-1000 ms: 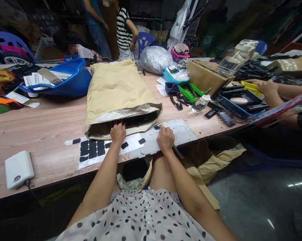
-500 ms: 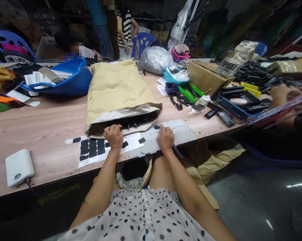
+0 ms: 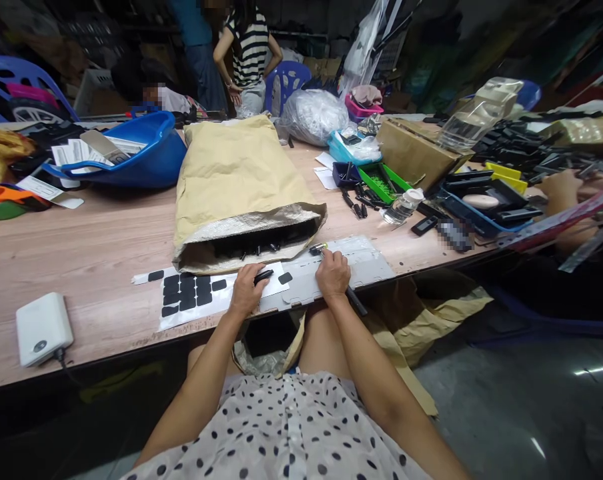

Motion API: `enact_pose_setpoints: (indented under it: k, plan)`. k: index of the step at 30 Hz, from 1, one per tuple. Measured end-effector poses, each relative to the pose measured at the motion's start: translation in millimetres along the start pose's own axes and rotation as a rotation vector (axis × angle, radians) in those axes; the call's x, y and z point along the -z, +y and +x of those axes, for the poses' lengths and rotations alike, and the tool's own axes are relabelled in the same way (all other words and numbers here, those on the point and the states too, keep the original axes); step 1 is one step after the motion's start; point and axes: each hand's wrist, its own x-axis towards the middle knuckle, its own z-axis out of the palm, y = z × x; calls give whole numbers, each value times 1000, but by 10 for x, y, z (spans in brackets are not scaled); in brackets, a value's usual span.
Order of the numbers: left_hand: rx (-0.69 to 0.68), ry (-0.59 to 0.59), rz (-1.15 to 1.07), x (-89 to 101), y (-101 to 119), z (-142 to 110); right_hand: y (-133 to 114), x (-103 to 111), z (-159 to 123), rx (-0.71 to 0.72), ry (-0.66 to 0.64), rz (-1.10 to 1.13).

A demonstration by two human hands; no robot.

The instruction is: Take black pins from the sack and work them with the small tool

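My left hand (image 3: 248, 287) is closed on a slim black cylindrical part (image 3: 264, 275), just in front of the open mouth of a tan paper sack (image 3: 231, 160). Several similar black parts (image 3: 259, 251) show inside that mouth. A white sheet with black rounded stickers (image 3: 187, 293) lies beside and partly under the left hand. My right hand (image 3: 333, 273) grips what looks like a small hammer (image 3: 355, 301), its black handle sticking out below the fist and its head showing above. That hand is over a grey flat board (image 3: 366, 261) at the table edge.
A white power bank (image 3: 44, 330) with a cable lies left. Behind are a blue basin (image 3: 146, 160) of papers, a green tray (image 3: 381, 180), a clear bottle (image 3: 404, 207) and a blue basket (image 3: 486, 217) of black cases. A co-worker's hand (image 3: 561, 187) is at right; people stand behind.
My left hand has drawn back from the sack mouth, toward me and right, and now shows a black part in its fingers. My right hand stays in place with its tool.
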Motion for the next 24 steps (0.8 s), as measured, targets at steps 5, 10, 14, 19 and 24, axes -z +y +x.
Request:
enact_pose_setpoints:
  k: [5,10,14,19,24]
  plan:
    - [23,44,20,7,-21,19,45,108,20,-50,-47,140]
    - [18,19,47,-29,-3,29,-83,281,-145,3,-39,451]
    - [7,16,62,-42,-6,28,-335,350,-353,144,-141,691]
    - [21,12,46,-56,-6,31,-511,372,-484,268,-205,668]
    - [25,13,16,-78,-7,36,-512,386,-543,325,-176,597]
